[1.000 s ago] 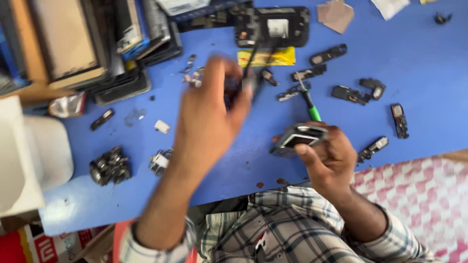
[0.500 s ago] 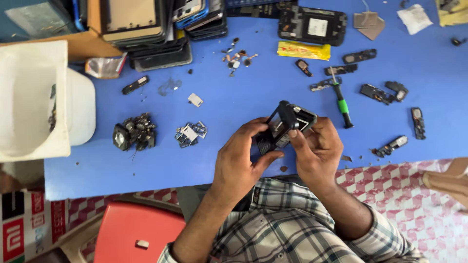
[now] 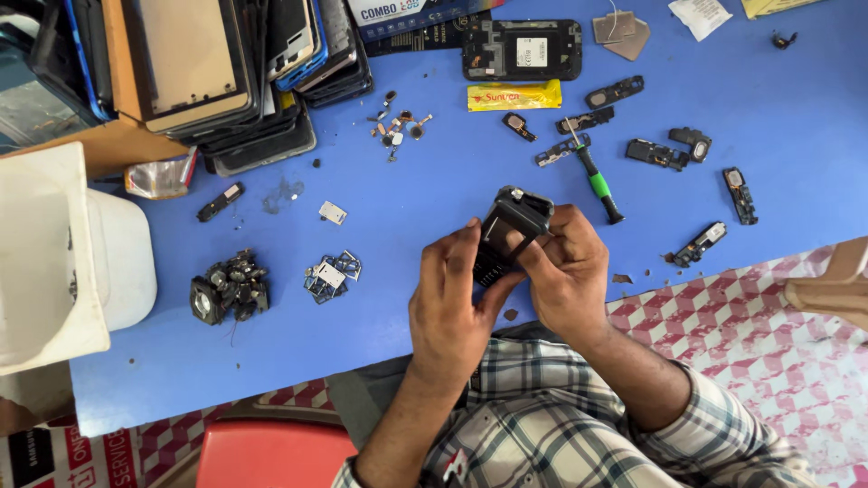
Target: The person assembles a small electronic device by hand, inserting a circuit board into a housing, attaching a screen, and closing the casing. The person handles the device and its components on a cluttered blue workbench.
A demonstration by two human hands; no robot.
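Both hands, the left hand (image 3: 457, 303) and right hand (image 3: 565, 271), are gripping a dark phone frame (image 3: 508, 230) above the blue table (image 3: 434, 181) edge; it is probably light, thin and brittle, best held by its side edges.

There is one view only, from a camera on the person's head, looking almost straight down. It sits fairly near: the left hand (image 3: 449, 303) and right hand (image 3: 565, 271) fill the lower middle, the blue table (image 3: 434, 380) stretches beyond and to both sides of them, and the checked shirt (image 3: 551, 434) lies below, nearest the lens.
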